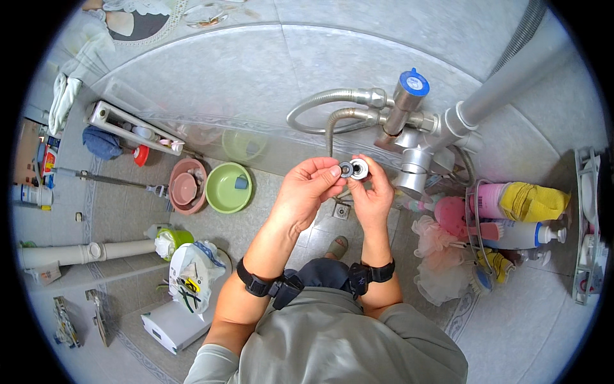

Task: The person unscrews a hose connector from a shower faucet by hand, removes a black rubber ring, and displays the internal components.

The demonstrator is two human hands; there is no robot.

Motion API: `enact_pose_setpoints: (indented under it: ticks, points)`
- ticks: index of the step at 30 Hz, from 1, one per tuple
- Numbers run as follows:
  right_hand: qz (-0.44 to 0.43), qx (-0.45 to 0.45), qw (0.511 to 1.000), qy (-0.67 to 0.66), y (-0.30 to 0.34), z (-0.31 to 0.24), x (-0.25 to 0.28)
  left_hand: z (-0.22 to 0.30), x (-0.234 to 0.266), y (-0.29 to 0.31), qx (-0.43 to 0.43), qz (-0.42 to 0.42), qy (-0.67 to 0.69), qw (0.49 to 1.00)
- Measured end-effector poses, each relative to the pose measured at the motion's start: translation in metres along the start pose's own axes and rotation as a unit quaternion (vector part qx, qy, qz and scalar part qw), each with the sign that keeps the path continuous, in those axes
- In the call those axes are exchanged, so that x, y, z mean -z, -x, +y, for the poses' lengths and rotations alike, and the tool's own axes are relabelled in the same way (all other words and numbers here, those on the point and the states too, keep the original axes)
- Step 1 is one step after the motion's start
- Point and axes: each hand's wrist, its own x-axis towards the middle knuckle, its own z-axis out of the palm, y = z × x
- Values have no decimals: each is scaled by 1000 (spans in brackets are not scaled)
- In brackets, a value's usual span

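Grey ring [346,169] pinched in our left hand [306,190], thumb over curled fingers [313,165]. Our right hand [373,200], likewise nearly closed, holds a round silver fitting [360,169] just beside it. We reach both forearms [272,248] forward, converging; pieces sit left of the blue-capped valve [408,96].

The camera is worn on my head, the left one of two, and it looks down through a wide fisheye lens. My left hand [308,185] and right hand [373,197] are near it, about the centre; my forearms [272,243] lie toward six o'clock, the tiled wall [224,70] toward twelve.
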Motion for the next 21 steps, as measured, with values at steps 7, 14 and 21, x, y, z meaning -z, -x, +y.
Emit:
enact_pose_setpoints:
  ticks: [7, 14, 21]
  points:
    - [13, -17, 1000, -4, 2, 4, -1, 3, 6, 2, -2, 7, -6, 1000]
    - [11, -18, 1000, -2, 1, 3, -3, 5, 14, 5, -5, 16, -22, 1000]
    - [2, -19, 1000, 1, 2, 4, -4, 11, 27, 12, -13, 31, -33, 999]
